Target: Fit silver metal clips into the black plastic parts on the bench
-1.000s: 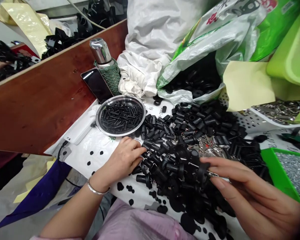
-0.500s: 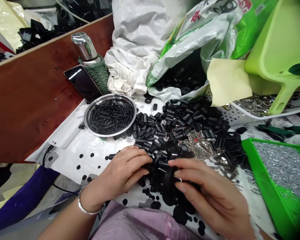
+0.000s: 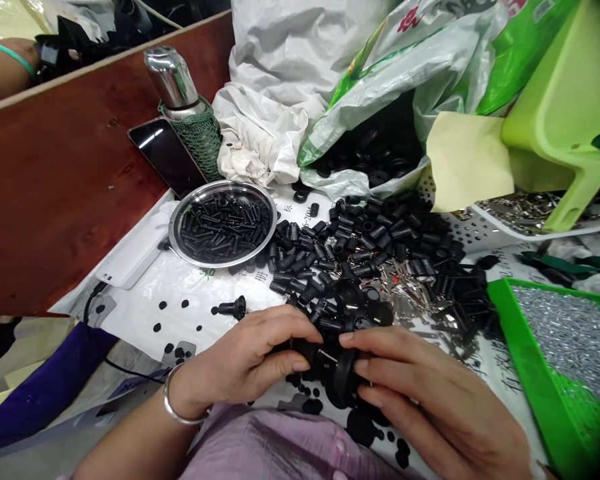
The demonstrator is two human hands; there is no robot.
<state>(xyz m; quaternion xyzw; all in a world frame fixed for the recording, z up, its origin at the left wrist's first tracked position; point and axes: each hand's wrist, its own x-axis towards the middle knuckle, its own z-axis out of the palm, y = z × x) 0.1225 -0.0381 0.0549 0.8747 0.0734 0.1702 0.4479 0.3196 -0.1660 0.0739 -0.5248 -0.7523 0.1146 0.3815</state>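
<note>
My left hand (image 3: 253, 360) and my right hand (image 3: 420, 400) meet at the near edge of a heap of small black plastic parts (image 3: 370, 260). Both are closed in a pinch. The left fingers grip a short black tubular part (image 3: 307, 348). The right fingers hold a black round disc-shaped part (image 3: 343, 379) against it. A silver bracelet (image 3: 173, 408) circles my left wrist. One black part (image 3: 233, 308) lies alone to the left of the hands.
A steel dish (image 3: 180, 243) of black springs sits left of the heap, by a netted flask (image 3: 187, 110), a phone (image 3: 167, 155) and a brown board (image 3: 55, 193). Bags (image 3: 375, 87) and a lime scoop (image 3: 565, 113) stand behind. A green tray (image 3: 535, 373) of metal bits is at right. Another person's arm (image 3: 3, 67) shows far left.
My right hand came leftward from the right side with the disc part and joined my left hand. Both hands drew nearer to me, and the view shifted slightly.
</note>
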